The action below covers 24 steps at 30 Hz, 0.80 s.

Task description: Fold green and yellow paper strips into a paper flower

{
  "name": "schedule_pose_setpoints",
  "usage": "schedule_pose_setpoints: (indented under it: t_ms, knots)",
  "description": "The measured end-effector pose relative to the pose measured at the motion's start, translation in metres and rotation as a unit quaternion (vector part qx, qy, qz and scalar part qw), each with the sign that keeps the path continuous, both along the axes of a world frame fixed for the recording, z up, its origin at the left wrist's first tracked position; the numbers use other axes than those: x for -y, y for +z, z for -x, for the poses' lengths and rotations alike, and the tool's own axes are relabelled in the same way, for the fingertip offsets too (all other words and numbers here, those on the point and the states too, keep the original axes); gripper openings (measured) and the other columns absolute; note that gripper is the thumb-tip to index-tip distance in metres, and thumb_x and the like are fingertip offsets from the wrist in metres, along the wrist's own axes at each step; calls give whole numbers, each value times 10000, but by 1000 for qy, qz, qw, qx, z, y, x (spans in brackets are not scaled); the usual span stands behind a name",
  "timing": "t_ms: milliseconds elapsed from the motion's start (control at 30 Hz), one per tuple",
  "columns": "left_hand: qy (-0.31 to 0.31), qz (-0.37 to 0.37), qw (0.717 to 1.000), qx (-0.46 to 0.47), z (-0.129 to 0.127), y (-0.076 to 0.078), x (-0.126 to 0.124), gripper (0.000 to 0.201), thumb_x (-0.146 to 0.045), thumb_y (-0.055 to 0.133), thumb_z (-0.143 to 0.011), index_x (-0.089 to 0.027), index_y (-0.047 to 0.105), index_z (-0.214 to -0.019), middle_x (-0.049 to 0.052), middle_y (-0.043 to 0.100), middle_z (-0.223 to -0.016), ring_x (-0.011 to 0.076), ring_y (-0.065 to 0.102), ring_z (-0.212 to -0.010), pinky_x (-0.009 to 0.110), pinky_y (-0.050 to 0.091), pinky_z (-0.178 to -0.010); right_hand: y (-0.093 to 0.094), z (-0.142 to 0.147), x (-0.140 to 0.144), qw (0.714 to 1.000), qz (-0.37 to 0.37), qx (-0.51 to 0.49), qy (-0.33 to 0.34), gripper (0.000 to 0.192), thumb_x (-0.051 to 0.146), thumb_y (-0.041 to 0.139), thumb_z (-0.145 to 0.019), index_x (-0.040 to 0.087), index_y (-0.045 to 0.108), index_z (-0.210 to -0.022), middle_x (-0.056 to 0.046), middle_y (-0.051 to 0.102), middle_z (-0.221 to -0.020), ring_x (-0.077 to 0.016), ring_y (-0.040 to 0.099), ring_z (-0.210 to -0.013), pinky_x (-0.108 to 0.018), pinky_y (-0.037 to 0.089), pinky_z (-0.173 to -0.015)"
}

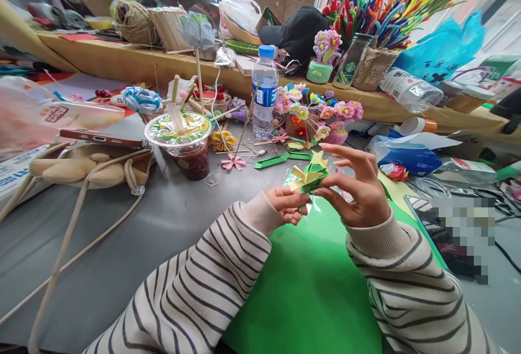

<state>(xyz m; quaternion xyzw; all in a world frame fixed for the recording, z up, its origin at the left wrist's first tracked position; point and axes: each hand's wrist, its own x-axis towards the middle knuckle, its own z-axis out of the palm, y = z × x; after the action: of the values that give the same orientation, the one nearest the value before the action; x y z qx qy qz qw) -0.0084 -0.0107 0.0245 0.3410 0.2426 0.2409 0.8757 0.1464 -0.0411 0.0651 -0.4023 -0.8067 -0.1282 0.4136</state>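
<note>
Between my two hands is a folded paper flower (310,176) with yellow points and green folds. My left hand (288,203) grips its lower left side, fingers curled under it. On the right side, my right hand (357,185) pinches the flower between thumb and a finger, with the other fingers raised and bent. Both hands are above a large green sheet (313,283) lying on the grey table. Just behind the flower lie green folded paper strips (272,162). Part of the flower's underside is hidden by my fingers.
A lidded drink cup (183,153), a water bottle (264,93) and fuzzy flowers (317,109) stand behind my hands. A corded bag (89,164) is at left. A phone-like device (439,234), cables and a blue packet (407,153) lie at right. A cluttered wooden shelf (236,80) runs along the back.
</note>
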Motion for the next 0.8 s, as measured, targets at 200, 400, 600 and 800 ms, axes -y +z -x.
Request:
schedule_pose_setpoints:
  t_ms: [200, 400, 600, 800]
  knots:
    - [10, -13, 1000, -14, 1, 2, 0, 307, -303, 718, -456, -109, 569, -640, -27, 543, -422, 37, 476, -322, 120, 395, -335, -1, 1, 0, 1000, 10, -15, 8, 66, 263, 564, -665, 207, 582, -634, -27, 433, -1153, -207, 402, -978, -335, 449, -716]
    - [56, -38, 997, -45, 0, 4, -1, 308, -311, 715, -450, -119, 530, -605, -16, 572, -446, 55, 501, -346, 143, 399, -354, -6, 3, -1, 999, 20, -18, -21, 122, 309, 611, -613, 200, 588, -660, -49, 450, -1142, -233, 402, -994, -370, 441, -742]
    - [63, -77, 994, -48, 0, 3, 1, 258, -302, 682, -514, -124, 521, -610, 2, 598, -489, 74, 535, -392, 169, 427, -395, -9, 8, -1, 993, 64, -92, -35, 111, 293, 579, -649, 198, 571, -592, -41, 445, -1125, -214, 441, -950, -368, 453, -732]
    - [56, -67, 995, -53, 1, 9, 4, 274, -281, 692, -498, -119, 473, -529, -6, 591, -465, 62, 519, -364, 159, 428, -376, -9, 6, -2, 988, 83, -132, -22, 129, 298, 573, -658, 200, 559, -575, -35, 437, -1127, -202, 449, -940, -366, 457, -737]
